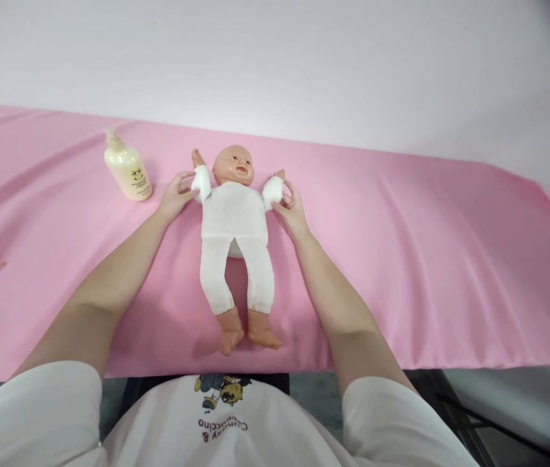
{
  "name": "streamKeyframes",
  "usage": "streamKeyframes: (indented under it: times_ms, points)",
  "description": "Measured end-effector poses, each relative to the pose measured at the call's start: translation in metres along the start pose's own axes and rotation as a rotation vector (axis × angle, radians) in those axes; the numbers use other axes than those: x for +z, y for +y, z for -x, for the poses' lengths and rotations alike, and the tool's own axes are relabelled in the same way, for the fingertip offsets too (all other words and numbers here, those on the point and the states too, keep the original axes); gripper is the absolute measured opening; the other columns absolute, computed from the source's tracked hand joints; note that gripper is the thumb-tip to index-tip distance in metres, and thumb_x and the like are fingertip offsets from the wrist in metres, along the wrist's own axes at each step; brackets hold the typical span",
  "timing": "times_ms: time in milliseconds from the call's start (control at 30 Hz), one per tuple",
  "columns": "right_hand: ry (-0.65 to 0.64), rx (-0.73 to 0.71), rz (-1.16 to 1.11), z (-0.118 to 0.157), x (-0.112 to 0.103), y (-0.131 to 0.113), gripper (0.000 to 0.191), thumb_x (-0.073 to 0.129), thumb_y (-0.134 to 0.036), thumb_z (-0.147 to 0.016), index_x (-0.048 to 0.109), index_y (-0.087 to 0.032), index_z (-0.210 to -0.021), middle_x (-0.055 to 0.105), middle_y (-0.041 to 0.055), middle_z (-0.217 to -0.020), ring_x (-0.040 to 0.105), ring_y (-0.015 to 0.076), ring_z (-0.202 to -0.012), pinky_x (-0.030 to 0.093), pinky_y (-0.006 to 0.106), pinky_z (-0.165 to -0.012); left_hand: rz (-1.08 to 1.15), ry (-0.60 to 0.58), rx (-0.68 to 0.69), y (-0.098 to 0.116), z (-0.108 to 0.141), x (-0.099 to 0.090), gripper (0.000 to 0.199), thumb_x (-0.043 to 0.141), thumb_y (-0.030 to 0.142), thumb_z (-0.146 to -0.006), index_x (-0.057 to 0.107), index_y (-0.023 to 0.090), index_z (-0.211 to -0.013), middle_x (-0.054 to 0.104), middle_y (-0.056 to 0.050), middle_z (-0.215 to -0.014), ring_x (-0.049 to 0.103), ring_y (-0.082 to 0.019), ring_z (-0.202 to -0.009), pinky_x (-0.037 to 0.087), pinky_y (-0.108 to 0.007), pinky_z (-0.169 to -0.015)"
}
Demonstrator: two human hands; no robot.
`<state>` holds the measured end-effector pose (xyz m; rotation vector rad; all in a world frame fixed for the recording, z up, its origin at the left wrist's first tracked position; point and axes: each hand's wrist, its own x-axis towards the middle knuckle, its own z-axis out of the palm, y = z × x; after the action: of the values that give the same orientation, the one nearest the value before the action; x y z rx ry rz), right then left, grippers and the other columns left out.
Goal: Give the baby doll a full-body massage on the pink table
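Observation:
A baby doll (235, 211) with a white cloth body lies on its back on the pink cloth, head away from me and bare feet toward me. Both of its arms are raised beside its head. My left hand (178, 194) grips the doll's arm on the left, thumb and fingers at the white sleeve. On the other side, my right hand (290, 206) pinches the doll's other arm at its white sleeve.
A pump bottle of pale yellow lotion (128, 170) stands on the pink cloth (353, 214) to the left of my left hand. Behind the cloth is a white wall. The cloth's front edge hangs near my body.

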<state>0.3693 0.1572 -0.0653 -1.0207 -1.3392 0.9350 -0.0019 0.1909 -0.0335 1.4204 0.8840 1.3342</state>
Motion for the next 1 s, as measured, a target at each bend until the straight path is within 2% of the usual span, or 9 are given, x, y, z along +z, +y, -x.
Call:
streamKeyframes:
  times_ms: [67, 167, 233, 300, 433, 533, 633, 800, 1000]
  points:
    - [0.008, -0.010, -0.077, 0.001, 0.001, -0.004, 0.091, 0.093, -0.060, -0.061, 0.053, -0.034, -0.138, 0.075, 0.0037, -0.115, 0.070, 0.0288, -0.119, 0.057, 0.049, -0.107, 0.065, -0.015, -0.001, 0.005, 0.001, 0.001, 0.065, 0.089, 0.027, -0.063, 0.066, 0.021, -0.123, 0.076, -0.001, -0.088, 0.072, -0.018, -0.079, 0.058, -0.032, -0.081]
    - [0.013, 0.049, -0.188, 0.003, 0.000, -0.008, 0.054, 0.094, -0.043, -0.055, 0.066, -0.029, -0.099, 0.076, 0.0021, -0.104, 0.073, 0.0271, -0.107, 0.058, 0.047, -0.104, 0.118, -0.031, -0.026, 0.009, 0.003, 0.003, 0.047, 0.090, 0.023, -0.054, 0.072, 0.018, -0.097, 0.077, -0.003, -0.090, 0.073, -0.019, -0.083, 0.058, -0.034, -0.084]
    - [-0.006, 0.082, -0.191, 0.006, -0.002, -0.009, 0.038, 0.091, -0.036, -0.056, 0.060, -0.025, -0.075, 0.075, 0.0017, -0.094, 0.072, 0.0246, -0.099, 0.058, 0.045, -0.102, 0.114, -0.063, -0.061, 0.010, 0.004, 0.003, 0.032, 0.089, 0.022, -0.050, 0.071, 0.017, -0.077, 0.077, -0.004, -0.086, 0.072, -0.019, -0.080, 0.058, -0.033, -0.082]
    - [-0.023, 0.096, -0.155, 0.007, -0.003, -0.011, 0.035, 0.086, -0.033, -0.058, 0.053, -0.024, -0.065, 0.073, 0.0016, -0.087, 0.071, 0.0227, -0.094, 0.057, 0.044, -0.100, 0.106, -0.092, -0.089, 0.012, 0.006, 0.003, 0.025, 0.087, 0.021, -0.051, 0.068, 0.017, -0.066, 0.077, -0.004, -0.083, 0.071, -0.018, -0.080, 0.058, -0.031, -0.081]
    - [-0.032, 0.131, -0.117, 0.006, 0.000, -0.013, 0.035, 0.087, -0.039, -0.060, 0.060, -0.026, -0.078, 0.075, 0.0022, -0.096, 0.071, 0.0236, -0.099, 0.057, 0.041, -0.097, 0.096, -0.068, -0.126, 0.013, 0.007, 0.004, 0.027, 0.086, 0.020, -0.053, 0.070, 0.018, -0.074, 0.077, -0.002, -0.084, 0.070, -0.015, -0.078, 0.056, -0.027, -0.075]
    - [-0.038, 0.106, -0.118, 0.004, 0.003, -0.015, 0.053, 0.091, -0.055, -0.059, 0.063, -0.028, -0.096, 0.077, 0.0037, -0.108, 0.071, 0.0255, -0.108, 0.057, 0.041, -0.100, 0.106, -0.026, -0.162, 0.011, 0.004, 0.005, 0.031, 0.087, 0.021, -0.055, 0.069, 0.018, -0.080, 0.076, 0.000, -0.081, 0.068, -0.014, -0.072, 0.054, -0.026, -0.069]
    - [-0.017, 0.049, -0.058, 0.005, 0.006, -0.016, 0.061, 0.089, -0.066, -0.064, 0.063, -0.029, -0.106, 0.077, 0.0033, -0.106, 0.071, 0.0240, -0.105, 0.056, 0.040, -0.101, 0.126, 0.002, -0.129, 0.009, 0.002, 0.007, 0.034, 0.088, 0.022, -0.060, 0.065, 0.018, -0.085, 0.075, 0.000, -0.082, 0.068, -0.014, -0.074, 0.054, -0.027, -0.074]
    - [0.080, -0.042, 0.099, 0.007, 0.005, -0.012, 0.051, 0.081, -0.070, -0.076, 0.067, -0.026, -0.096, 0.076, 0.0027, -0.095, 0.071, 0.0211, -0.092, 0.057, 0.037, -0.096, -0.002, 0.014, -0.032, 0.007, 0.004, 0.007, 0.047, 0.089, 0.024, -0.063, 0.055, 0.021, -0.096, 0.069, 0.002, -0.076, 0.064, -0.014, -0.068, 0.046, -0.026, -0.068]
    - [0.058, 0.082, 0.067, 0.006, 0.000, -0.006, 0.049, 0.083, -0.067, -0.075, 0.065, -0.025, -0.091, 0.072, 0.0008, -0.085, 0.069, 0.0206, -0.084, 0.058, 0.036, -0.085, -0.159, 0.070, -0.053, 0.000, 0.004, 0.002, 0.057, 0.086, 0.032, -0.070, 0.052, 0.023, -0.115, 0.053, 0.007, -0.064, 0.048, -0.014, -0.056, 0.035, -0.028, -0.062]
